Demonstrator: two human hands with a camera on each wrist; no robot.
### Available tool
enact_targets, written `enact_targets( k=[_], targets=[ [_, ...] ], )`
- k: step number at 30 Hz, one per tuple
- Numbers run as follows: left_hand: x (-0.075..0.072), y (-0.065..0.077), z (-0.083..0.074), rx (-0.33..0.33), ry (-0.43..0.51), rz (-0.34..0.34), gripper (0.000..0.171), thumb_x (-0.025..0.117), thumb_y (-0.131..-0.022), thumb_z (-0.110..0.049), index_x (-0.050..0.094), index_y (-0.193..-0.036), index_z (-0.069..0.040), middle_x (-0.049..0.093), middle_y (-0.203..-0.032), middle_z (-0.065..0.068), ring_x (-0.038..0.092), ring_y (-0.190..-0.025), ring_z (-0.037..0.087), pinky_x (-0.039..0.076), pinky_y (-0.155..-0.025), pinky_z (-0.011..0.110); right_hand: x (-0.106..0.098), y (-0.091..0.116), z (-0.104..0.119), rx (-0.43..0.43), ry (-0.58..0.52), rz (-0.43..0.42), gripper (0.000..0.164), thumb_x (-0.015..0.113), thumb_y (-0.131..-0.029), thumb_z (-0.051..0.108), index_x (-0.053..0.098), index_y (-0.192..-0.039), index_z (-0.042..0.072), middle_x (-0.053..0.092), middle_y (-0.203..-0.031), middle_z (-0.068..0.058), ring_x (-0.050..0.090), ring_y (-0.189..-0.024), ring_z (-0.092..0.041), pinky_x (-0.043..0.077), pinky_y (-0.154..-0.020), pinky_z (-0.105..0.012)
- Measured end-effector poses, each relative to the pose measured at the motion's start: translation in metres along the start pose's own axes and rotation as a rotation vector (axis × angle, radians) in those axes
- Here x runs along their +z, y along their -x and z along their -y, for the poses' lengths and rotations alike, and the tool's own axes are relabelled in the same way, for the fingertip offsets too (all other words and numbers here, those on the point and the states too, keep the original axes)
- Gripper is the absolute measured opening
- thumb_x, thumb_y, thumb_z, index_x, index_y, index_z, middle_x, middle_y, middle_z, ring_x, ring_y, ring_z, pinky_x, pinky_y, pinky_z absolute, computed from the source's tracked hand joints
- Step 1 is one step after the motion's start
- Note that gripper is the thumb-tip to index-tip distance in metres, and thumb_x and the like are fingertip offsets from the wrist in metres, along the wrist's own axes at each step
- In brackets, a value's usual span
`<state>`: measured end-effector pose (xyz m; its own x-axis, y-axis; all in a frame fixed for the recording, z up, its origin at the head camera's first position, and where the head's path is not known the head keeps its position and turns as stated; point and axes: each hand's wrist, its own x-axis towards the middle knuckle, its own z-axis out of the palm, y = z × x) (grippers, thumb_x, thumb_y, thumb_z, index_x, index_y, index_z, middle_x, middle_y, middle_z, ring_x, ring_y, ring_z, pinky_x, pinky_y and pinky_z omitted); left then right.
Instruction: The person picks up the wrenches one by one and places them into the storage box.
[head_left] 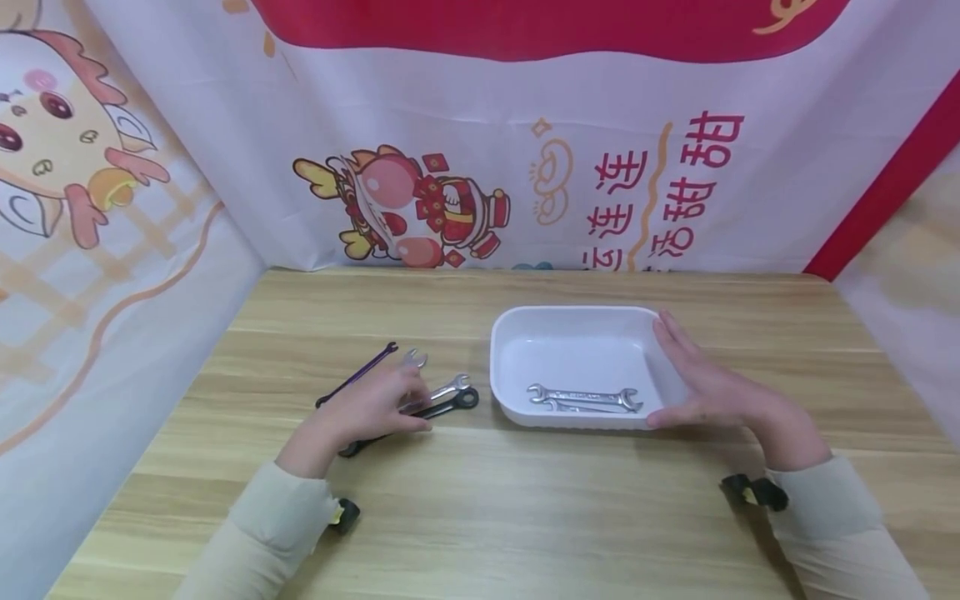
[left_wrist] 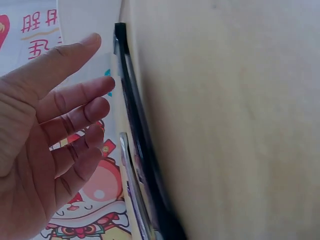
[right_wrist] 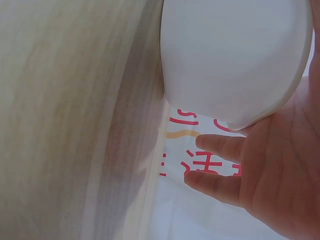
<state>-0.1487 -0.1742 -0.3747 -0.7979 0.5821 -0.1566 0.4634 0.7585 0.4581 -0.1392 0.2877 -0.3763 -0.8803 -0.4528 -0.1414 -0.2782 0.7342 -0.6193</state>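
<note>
My left hand (head_left: 378, 404) is over a group of wrenches on the wooden table, its fingers loosely bent. In the left wrist view its fingers stand apart from the black ratchet wrench (left_wrist: 137, 120), with nothing in the palm. A silver wrench (head_left: 452, 387) lies beside the black one; another silver wrench's open end (head_left: 415, 358) shows behind the hand. A purple wrench (head_left: 360, 372) lies at the left. My right hand (head_left: 712, 387) rests against the right end of the white plastic bin (head_left: 570, 313), fingers extended and thumb at its front corner.
Inside the bin, silver open-end wrenches (head_left: 585, 398) lie along its front wall. A printed cloth (head_left: 450, 100) hangs behind the table (head_left: 510, 517), and more cloth stands at both sides. Each wrist carries a small black device (head_left: 753, 492).
</note>
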Motion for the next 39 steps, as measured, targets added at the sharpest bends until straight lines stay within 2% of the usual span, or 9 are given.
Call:
enact_targets(
  k=[7,12,18,25,32,39],
  targets=[
    [0.007,0.003,0.012,0.014,-0.023,0.007,0.025,0.082,-0.081,-0.025,0.074,-0.101,-0.013,0.061,-0.085,-0.004,0.052,-0.075,0.013,0.042,-0.065,0.023,0.001,0.0,-0.001,-0.004,0.003,-0.001,0.136,0.086,-0.072,0.045,-0.013,-0.157,0.008,-0.027,-0.164,-0.008,-0.011,-0.152,-0.045,0.011,-0.114,-0.072],
    [0.008,0.003,0.014,0.015,-0.02,0.011,0.021,0.082,-0.082,-0.02,0.073,-0.1,-0.013,0.06,-0.082,-0.005,0.052,-0.074,0.011,0.042,-0.064,0.022,0.001,0.0,-0.001,0.0,0.003,-0.001,0.136,0.086,-0.072,0.045,-0.013,-0.158,0.008,-0.027,-0.164,-0.007,-0.011,-0.152,-0.045,0.011,-0.114,-0.072],
    [0.007,0.001,0.012,-0.029,-0.004,0.019,0.015,0.082,-0.082,-0.018,0.071,-0.092,-0.014,0.058,-0.073,-0.007,0.05,-0.067,0.008,0.043,-0.06,0.022,0.0,0.0,0.0,0.005,0.007,0.001,0.136,0.086,-0.072,0.045,-0.013,-0.158,0.009,-0.027,-0.164,-0.007,-0.011,-0.152,-0.044,0.012,-0.114,-0.072],
    [0.008,-0.001,0.012,-0.089,-0.007,0.04,0.012,0.08,-0.083,-0.017,0.07,-0.087,-0.015,0.058,-0.072,-0.007,0.051,-0.067,0.009,0.043,-0.061,0.023,0.0,0.001,0.0,0.022,0.013,0.002,0.136,0.085,-0.072,0.048,-0.014,-0.158,0.012,-0.026,-0.164,-0.006,-0.01,-0.152,-0.044,0.013,-0.114,-0.072],
    [0.009,-0.002,0.013,-0.066,-0.072,0.045,0.013,0.08,-0.08,-0.018,0.066,-0.082,-0.018,0.056,-0.07,-0.007,0.049,-0.066,0.009,0.041,-0.062,0.024,0.0,0.001,0.0,0.025,0.016,0.002,0.137,0.085,-0.073,0.049,-0.016,-0.157,0.013,-0.027,-0.164,-0.005,-0.01,-0.152,-0.044,0.013,-0.114,-0.072],
    [0.007,-0.001,0.013,-0.054,-0.031,0.064,0.015,0.079,-0.081,-0.017,0.064,-0.081,-0.019,0.057,-0.072,-0.008,0.05,-0.068,0.009,0.043,-0.063,0.025,0.0,0.0,-0.001,0.019,0.015,0.001,0.138,0.085,-0.073,0.048,-0.018,-0.157,0.013,-0.027,-0.164,-0.005,-0.012,-0.152,-0.043,0.012,-0.115,-0.072]
  ],
)
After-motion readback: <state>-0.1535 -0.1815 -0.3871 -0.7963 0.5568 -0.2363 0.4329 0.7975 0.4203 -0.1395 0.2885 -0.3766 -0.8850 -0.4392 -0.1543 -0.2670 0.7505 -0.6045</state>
